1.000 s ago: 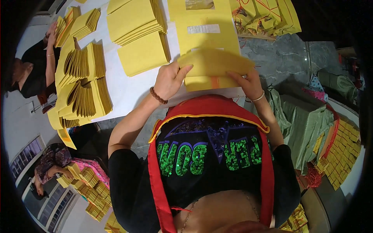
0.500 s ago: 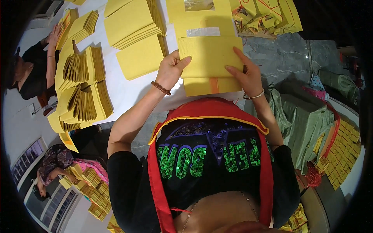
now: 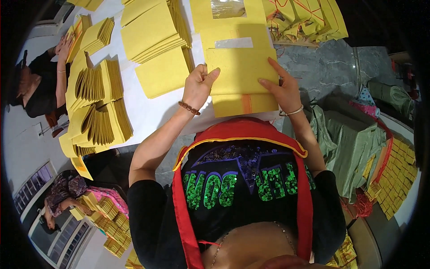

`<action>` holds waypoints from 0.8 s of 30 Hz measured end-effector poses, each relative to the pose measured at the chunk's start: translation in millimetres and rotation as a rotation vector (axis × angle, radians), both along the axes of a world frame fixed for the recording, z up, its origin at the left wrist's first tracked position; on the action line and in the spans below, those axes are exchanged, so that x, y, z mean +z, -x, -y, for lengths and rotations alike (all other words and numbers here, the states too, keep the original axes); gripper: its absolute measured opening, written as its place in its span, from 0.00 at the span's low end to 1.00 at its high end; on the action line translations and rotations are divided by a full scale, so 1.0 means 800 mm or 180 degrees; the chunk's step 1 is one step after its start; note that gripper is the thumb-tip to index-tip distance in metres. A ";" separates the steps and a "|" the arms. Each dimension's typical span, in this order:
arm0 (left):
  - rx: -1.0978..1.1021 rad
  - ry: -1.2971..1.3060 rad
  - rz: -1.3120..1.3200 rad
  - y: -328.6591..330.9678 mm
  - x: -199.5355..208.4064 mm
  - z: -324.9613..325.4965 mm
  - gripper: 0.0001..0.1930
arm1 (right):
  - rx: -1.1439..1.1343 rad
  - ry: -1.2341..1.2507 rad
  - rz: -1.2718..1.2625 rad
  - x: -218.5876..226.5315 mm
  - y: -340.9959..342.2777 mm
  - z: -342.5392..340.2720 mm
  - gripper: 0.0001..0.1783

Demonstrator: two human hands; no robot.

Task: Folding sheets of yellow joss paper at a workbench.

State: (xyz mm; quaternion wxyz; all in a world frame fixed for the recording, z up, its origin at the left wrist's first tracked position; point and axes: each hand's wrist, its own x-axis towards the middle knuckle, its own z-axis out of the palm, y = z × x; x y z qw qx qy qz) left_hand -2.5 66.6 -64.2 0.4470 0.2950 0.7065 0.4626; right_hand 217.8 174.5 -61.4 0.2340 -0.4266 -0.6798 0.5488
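Note:
At the table's near edge I hold a folded yellow paper sheet (image 3: pixel 239 71) by its two sides. My left hand (image 3: pixel 199 85) is closed on the left side, thumb on top and the other fingers curled at the edge. My right hand (image 3: pixel 285 91) grips the right side between thumb and forefinger. Below the fold lies a yellow strip with an orange band (image 3: pixel 247 104). Just beyond, more yellow paper (image 3: pixel 241 31) bears silvery foil patches (image 3: pixel 234 42). To the left of my left hand sits a stack of folded yellow sheets (image 3: pixel 162 74).
Fanned bundles of yellow paper (image 3: pixel 92 121) cover the table's left side. Paper pieces with red string (image 3: pixel 304 20) lie at the far right. Green sacks (image 3: pixel 349 134) and yellow bundles (image 3: pixel 396 175) stand on the right. A co-worker's hand (image 3: pixel 65 47) touches paper at far left.
The whole view has shifted slightly, so the table and paper appear a little lower. Both my hands keep the same grip on the yellow sheet.

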 end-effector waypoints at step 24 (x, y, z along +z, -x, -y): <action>-0.2181 -0.1422 -0.3508 -0.042 0.022 -0.028 0.26 | 0.0109 -0.0378 0.0224 -0.006 0.003 -0.006 0.32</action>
